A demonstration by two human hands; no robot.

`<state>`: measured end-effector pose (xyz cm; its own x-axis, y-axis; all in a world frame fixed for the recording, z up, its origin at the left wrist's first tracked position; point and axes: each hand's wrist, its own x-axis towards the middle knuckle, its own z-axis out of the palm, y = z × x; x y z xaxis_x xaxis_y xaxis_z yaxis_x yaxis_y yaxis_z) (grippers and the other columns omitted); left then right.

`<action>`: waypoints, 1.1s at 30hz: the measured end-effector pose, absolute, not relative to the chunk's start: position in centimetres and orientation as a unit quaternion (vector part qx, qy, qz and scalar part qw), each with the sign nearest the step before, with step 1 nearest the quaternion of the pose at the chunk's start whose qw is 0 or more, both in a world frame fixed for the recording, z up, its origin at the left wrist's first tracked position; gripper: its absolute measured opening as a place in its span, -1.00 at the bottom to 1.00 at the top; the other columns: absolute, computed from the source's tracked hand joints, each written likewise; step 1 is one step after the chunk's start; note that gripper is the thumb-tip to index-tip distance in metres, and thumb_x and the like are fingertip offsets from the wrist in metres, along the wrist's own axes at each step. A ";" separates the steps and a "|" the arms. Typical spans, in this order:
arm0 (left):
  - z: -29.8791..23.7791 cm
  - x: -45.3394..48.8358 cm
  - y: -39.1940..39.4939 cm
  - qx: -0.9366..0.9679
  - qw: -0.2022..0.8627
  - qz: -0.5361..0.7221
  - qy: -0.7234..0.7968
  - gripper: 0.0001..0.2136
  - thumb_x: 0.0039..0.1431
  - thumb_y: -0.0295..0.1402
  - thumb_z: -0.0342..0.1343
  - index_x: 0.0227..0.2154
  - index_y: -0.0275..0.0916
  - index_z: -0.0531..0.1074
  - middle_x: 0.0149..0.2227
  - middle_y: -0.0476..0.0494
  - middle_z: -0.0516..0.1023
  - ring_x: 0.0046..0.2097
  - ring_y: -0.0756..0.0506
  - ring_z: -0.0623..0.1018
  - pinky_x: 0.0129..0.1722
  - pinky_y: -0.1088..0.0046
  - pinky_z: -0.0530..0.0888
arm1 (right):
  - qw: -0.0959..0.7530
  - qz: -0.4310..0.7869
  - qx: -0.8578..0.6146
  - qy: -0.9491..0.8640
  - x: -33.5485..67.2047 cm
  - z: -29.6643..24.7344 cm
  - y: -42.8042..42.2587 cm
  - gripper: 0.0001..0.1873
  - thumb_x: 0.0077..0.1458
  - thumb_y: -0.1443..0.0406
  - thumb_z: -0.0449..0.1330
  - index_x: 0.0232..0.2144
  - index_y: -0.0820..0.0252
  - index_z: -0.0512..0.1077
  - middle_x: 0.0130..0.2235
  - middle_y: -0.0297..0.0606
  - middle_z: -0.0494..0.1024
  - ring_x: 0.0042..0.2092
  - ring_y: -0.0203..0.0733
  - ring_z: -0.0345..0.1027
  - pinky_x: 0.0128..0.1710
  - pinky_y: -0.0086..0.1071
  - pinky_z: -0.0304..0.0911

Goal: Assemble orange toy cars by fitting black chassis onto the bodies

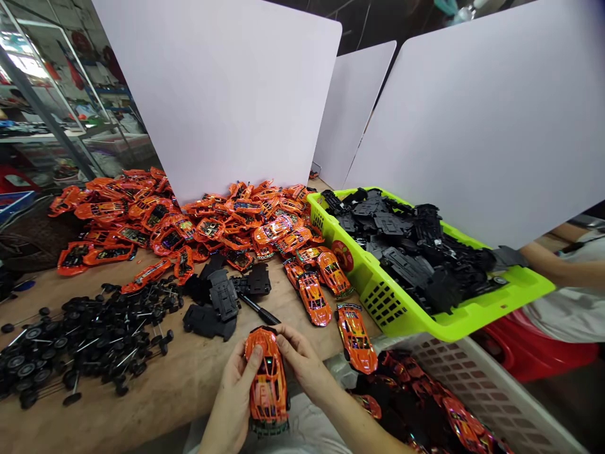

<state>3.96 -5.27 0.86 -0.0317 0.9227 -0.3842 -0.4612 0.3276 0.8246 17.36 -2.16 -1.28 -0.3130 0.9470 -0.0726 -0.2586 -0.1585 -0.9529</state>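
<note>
1. Left hand (236, 381) and right hand (302, 362) grasp an orange toy car (268, 391), bottom center.
2. Wheel axles (85, 343) sprawl lower left.
3. A lime-green basket (529, 285) of black chassis (411, 268) stands center right; white partitions (236, 94) block the background.

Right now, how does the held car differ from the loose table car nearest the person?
The held car is between the left hand and right hand; the loose car rests on the table. Fingers partly cover the held car; the loose car is unobstructed. Both are orange, with roofs showing.
</note>
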 end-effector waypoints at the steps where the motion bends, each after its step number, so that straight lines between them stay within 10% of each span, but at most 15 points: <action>1: 0.9 3.9 -5.3 0.257 0.641 0.530 0.492 -0.53 -0.10 -0.04 0.36 -0.16 -0.20 0.52 -0.12 -0.18 0.62 -0.09 -0.19 0.59 -0.09 0.33 0.52 | 0.451 0.665 -0.368 -0.469 17.4 -1.2 -2.1 -0.50 0.11 -0.12 0.20 -0.15 0.13 0.50 -0.20 -0.24 0.59 -0.11 -0.09 0.46 -0.03 -0.23 0.34; 13: -1.3 3.5 -5.6 0.513 0.450 0.457 0.570 -0.72 0.06 -0.08 0.23 -0.43 -0.21 0.44 -0.45 -0.05 0.53 -0.37 -0.09 0.52 -0.35 0.45 0.44 | 0.423 0.599 -0.393 -0.554 18.1 -0.2 -1.6 -0.62 0.09 -0.01 0.28 -0.29 0.20 0.54 -0.35 -0.28 0.55 -0.30 -0.19 0.42 -0.25 -0.35 0.35; 19: -0.5 1.3 -6.2 0.528 0.446 0.422 0.587 -0.59 -0.03 -0.14 0.32 -0.12 -0.13 0.44 -0.23 -0.15 0.63 -0.21 -0.21 0.59 -0.21 0.32 0.48 | 0.479 0.613 -0.407 -0.479 18.2 -2.2 -2.1 -0.55 0.05 -0.07 0.29 -0.21 0.15 0.49 -0.24 -0.21 0.59 -0.19 -0.09 0.46 -0.14 -0.26 0.37; 33: -2.3 -2.5 -6.9 0.534 0.387 0.452 0.601 -0.75 0.18 -0.13 0.13 -0.20 -0.16 0.50 -0.18 -0.17 0.61 -0.10 -0.21 0.58 -0.10 0.31 0.47 | 0.358 0.404 -0.374 -0.754 14.8 -1.7 -1.3 -0.80 0.17 0.30 0.24 -0.13 0.15 0.46 -0.16 -0.22 0.55 -0.12 -0.14 0.43 -0.11 -0.29 0.32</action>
<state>-2.50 -6.88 -2.30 -0.1316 0.9911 0.0181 0.2916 0.0212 0.9563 14.77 -1.29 -1.75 -0.4640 0.8531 0.2386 0.2750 0.3947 -0.8767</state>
